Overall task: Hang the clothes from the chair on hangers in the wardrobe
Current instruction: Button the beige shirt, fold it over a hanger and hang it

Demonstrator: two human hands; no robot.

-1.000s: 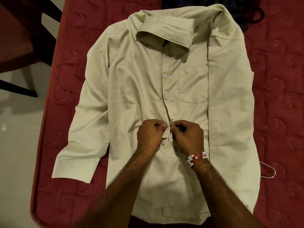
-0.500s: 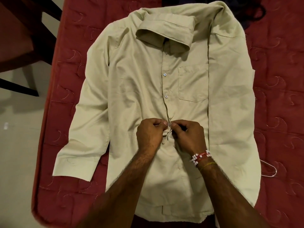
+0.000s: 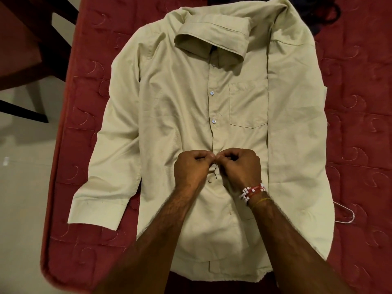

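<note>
Head view: left grip (image 3: 192, 166) and right grip (image 3: 241, 166) are both pinching the beige shirt (image 3: 169, 124) at its front opening.
The shirt is lying flat, front up, on the red quilted bed (image 3: 360, 102), with its collar pointing to twelve o'clock and one sleeve stretching toward eight. The grips are meeting knuckle to knuckle, fingers curled, just below two white buttons (image 3: 213, 121). A wire hanger (image 3: 353, 215) is peeking out from under the shirt at four o'clock. Dark wooden furniture (image 3: 31, 49) is standing at ten.
</note>
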